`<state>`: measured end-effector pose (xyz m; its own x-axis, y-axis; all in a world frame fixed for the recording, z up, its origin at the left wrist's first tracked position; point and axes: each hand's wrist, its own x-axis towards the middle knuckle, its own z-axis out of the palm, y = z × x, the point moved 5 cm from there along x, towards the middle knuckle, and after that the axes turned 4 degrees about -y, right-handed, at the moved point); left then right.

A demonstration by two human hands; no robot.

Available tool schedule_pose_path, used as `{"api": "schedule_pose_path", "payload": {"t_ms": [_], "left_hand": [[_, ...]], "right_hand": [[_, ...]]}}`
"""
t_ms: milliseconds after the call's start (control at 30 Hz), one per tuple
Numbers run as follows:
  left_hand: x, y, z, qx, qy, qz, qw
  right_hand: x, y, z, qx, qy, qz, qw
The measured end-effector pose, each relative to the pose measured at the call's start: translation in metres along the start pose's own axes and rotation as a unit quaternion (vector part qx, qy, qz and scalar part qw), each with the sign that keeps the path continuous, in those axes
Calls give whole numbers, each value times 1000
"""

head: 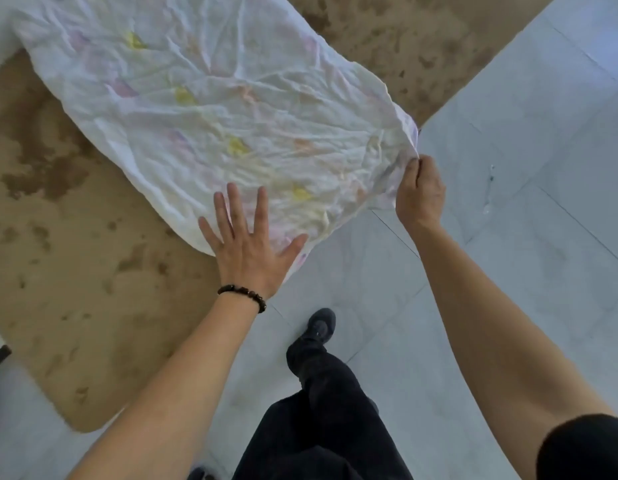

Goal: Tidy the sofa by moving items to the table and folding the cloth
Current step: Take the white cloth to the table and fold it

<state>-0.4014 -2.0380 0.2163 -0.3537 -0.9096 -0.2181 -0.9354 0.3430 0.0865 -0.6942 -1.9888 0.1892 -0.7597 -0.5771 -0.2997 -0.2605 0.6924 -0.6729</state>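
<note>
The cloth (210, 109), white and creased with faint yellow, pink and purple marks, lies spread across the tan, blotchy sofa (75, 271). It runs from the upper left of the view down toward the person, and its near end reaches both hands.

The left hand (247, 249) lies flat on the near edge of the cloth, palm down. Its fingers are straight and spread wide, and the thumb points out to the right along the hem. Part of the palm sits at the cloth's edge, where the sofa ends. A dark beaded bracelet (243, 293) circles that wrist.

The right hand (420, 199) is at the cloth's right corner, past the edge of the sofa and over the pale tiled floor (525, 133). Its fingers are curled and pinch the hem. The corner is raised off the seat, and the fabric puckers toward the grip. The two hands are apart, with the near end of the cloth between them.

Below the arms are dark trousers (321, 427) and a black shoe (319, 325) on the tiles.
</note>
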Motion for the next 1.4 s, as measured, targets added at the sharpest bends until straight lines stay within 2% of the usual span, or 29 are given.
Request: {"api": "schedule_pose_path", "payload": {"t_ms": [100, 200, 333, 467, 533, 700, 767, 833, 900, 967, 1033, 1067, 1133, 1167, 1200, 1333, 1400], "left_hand": [[-24, -16, 27, 32, -21, -35, 999], [-31, -24, 32, 37, -5, -48, 998], [-29, -21, 33, 35, 18, -57, 998], [-30, -23, 35, 44, 39, -62, 996], [-29, -22, 35, 50, 47, -62, 996], [-30, -24, 35, 72, 101, -76, 989], [-30, -24, 33, 65, 111, -103, 986], [-39, -21, 32, 47, 132, -180, 974], [-56, -9, 37, -20, 182, -282, 942], [-81, 18, 49, -129, 244, -362, 891], [-103, 46, 68, -263, 269, -415, 828], [-106, 52, 80, -355, 267, -436, 783], [-98, 53, 95, -537, 249, -465, 659], [-90, 48, 96, -592, 238, -461, 616], [-81, 40, 95, -623, 227, -453, 595], [-61, 28, 88, -655, 146, -416, 614], [-74, 42, 95, -683, 92, -403, 603]], "right_hand": [[0, -5, -16, -22, 22, -29, 999], [15, 6, -26, -42, 31, 9, 999], [33, 26, -12, -65, -75, 37, 994], [39, 25, 2, 79, -136, 59, 986], [42, 22, 12, 112, -190, 39, 975], [62, 19, 39, 102, -308, 3, 946], [69, 20, 41, 96, -336, -21, 937], [74, 25, 36, 84, -364, -41, 927], [79, 31, 29, 63, -392, -48, 917], [82, 38, 22, 42, -414, -48, 908], [81, 44, 17, 36, -438, -45, 897], [81, 46, 14, 36, -448, -43, 893], [79, 52, 10, 32, -463, -34, 885], [78, 55, 8, 28, -472, -30, 881], [76, 58, 7, 22, -479, -24, 877], [64, 70, -1, 24, -487, 3, 873], [55, 76, -7, 25, -478, 18, 878]]}}
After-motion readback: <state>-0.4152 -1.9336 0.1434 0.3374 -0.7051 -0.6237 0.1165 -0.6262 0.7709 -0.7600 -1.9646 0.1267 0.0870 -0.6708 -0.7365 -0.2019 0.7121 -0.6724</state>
